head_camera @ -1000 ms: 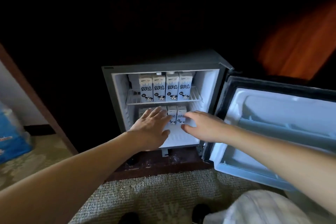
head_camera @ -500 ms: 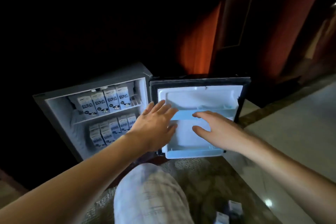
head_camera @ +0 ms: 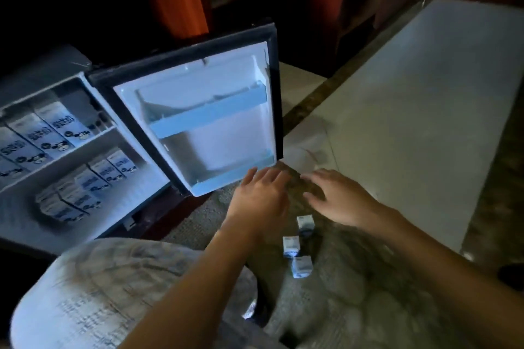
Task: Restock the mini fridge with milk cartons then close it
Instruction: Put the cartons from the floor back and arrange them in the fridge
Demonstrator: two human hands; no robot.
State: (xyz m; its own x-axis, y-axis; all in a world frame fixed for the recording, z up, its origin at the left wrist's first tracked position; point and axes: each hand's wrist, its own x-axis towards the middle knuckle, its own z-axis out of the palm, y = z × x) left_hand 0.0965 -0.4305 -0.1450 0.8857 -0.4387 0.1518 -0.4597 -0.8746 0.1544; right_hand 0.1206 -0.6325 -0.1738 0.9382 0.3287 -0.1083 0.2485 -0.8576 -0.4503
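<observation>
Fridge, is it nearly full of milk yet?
Done: two rows of milk cartons sit inside the fridge. In hand: nothing; the left hand and right hand, both open, hover near three cartons on the carpet. Left: put those in, then shut the door, which stands wide open.

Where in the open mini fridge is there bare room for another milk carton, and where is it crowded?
Free: the white lower compartment floor right of and before the white printed milk cartons; the pale blue plastic door shelves. Crowded: the white upper shelf, lined with further cartons.

Left part of mini fridge offscreen.
</observation>
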